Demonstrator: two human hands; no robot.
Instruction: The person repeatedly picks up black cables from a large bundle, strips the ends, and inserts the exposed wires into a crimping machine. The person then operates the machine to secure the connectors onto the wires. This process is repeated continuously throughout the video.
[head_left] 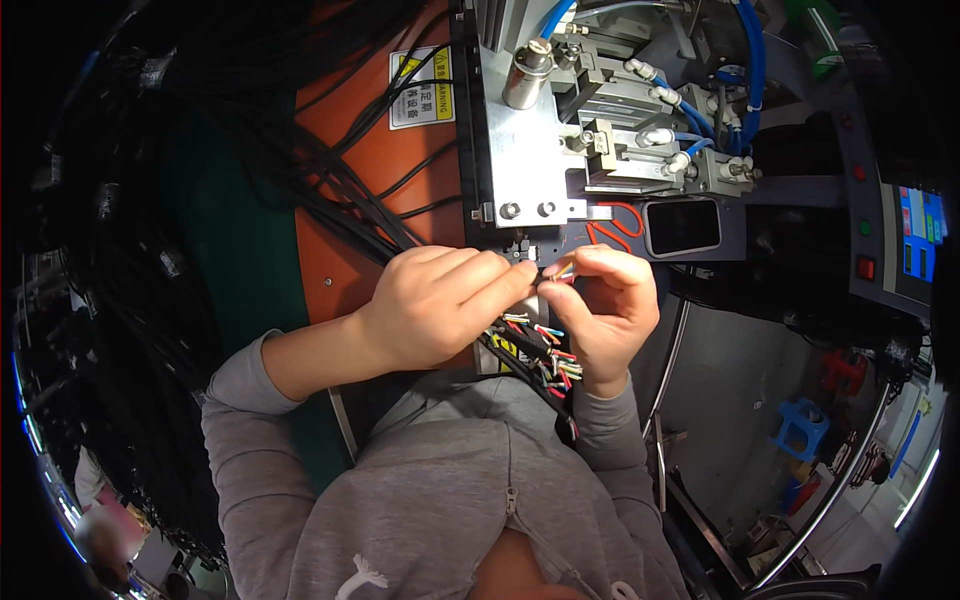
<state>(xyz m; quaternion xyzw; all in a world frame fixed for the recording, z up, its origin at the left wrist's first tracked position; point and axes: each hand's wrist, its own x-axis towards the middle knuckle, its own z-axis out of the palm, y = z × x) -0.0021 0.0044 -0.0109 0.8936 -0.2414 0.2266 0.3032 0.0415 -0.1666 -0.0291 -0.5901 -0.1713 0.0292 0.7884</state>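
Observation:
My left hand [440, 300] is closed, its fingertips pinching a black cable near its end. My right hand [612, 305] pinches the thin coloured wires [566, 273] that come out of that end, thumb against fingers. Both hands nearly meet just in front of the machine's metal fixture [522, 245], where a small white piece shows. Below the fingers lies a bundle of black cables [530, 362], its ends fanned into red, white, green and yellow wires. My left fingers hide most of the held cable.
A bench machine with a metal plate [525, 165], air cylinders [640, 150] and blue hoses [755, 60] stands ahead. To its right lie a phone-like device [683, 226] and a red cord loop [620, 228]. Black cables [345, 195] cross the orange bench top [335, 255] at left.

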